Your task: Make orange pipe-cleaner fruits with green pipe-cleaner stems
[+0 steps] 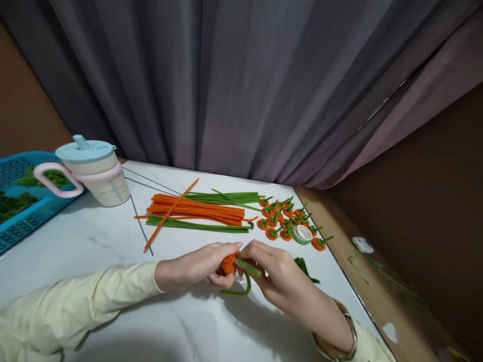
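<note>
Between the fingers of my left hand [213, 259] is a small orange pipe-cleaner pumpkin [228, 263]. My right hand [273, 266] pinches a green pipe cleaner [247, 267] at the pumpkin's right side, and one green end curls down below it. Both hands are closed and close together above the white table. Beyond them lie a bundle of orange pipe cleaners [199, 208] and green pipe cleaners [199, 226]. Several finished-looking orange pumpkins with green stems [272, 233] are grouped to the right, around a roll of green tape [302, 234].
A cup with a blue lid and pink handle [100, 178] stands at the left, beside a blue basket [28, 229] with green leafy items. Dark green pieces [306, 270] lie right of my hands. A grey curtain [234, 90] hangs behind the table; a white object [362, 245] lies beyond its right edge.
</note>
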Motion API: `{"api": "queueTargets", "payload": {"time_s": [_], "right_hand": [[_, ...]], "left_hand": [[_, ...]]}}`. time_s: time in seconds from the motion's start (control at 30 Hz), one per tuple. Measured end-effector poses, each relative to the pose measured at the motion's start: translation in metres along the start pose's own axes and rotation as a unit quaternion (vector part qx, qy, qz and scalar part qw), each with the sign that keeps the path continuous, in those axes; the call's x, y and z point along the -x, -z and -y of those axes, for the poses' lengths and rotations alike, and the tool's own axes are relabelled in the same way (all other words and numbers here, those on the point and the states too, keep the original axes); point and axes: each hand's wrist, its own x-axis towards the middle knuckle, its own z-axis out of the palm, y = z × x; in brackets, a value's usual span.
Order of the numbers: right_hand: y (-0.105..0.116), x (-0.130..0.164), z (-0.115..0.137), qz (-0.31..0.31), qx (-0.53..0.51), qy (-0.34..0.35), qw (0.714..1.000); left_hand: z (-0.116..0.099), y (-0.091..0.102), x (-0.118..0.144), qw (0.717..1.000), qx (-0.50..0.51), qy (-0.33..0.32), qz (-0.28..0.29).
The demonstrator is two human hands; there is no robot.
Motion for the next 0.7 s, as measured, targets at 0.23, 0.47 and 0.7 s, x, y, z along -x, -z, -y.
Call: {"api": "queueTargets", "payload": {"time_s": [0.23, 0.47, 0.7], "right_hand": [[0.000, -0.007, -0.008, -0.100, 0.100, 0.070, 0.987], [0.012, -0.002, -0.012, -0.118, 0.327, 0.307, 0.886], [0.015, -0.005, -0.008, -0.007, 0.234, 0.270, 0.934]], "left_hand": [[-0.002, 0.016, -0.006, 0.970, 0.207, 0.120, 0.048], [-0.006, 0.019, -0.005, 0.948, 0.243, 0.172, 0.114], [-0.004, 0.012, 0.001, 0.981, 0.143, 0.123, 0.043]]}}
